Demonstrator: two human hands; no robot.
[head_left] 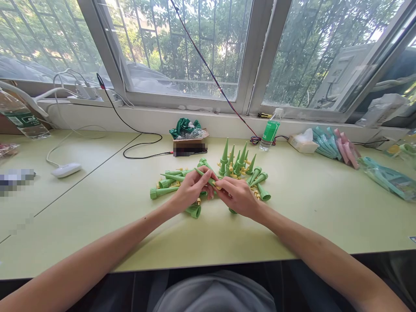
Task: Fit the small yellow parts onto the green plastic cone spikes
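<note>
My left hand (191,190) grips a green plastic watering spike (207,177), whose pointed tip leans up to the left. At its other end, my right hand (241,197) pinches a small yellow valve piece (217,186) against the spike. Fingers hide just how the two parts meet. Loose green spikes (161,192) and small yellow pieces lie to the left of my hands and partly beneath them. Behind my right hand, several spikes (241,158) stand upright, points up, with yellow pieces among them. More green spikes (261,185) lie on their sides to the right.
The pale green table (130,234) reaches back to a window sill. Towards the back are a small cardboard box (190,141), a green-labelled bottle (270,130) and a tissue pack (303,141). A white mouse (66,170) with a cable is at left; teal and pink items (328,145) lie right.
</note>
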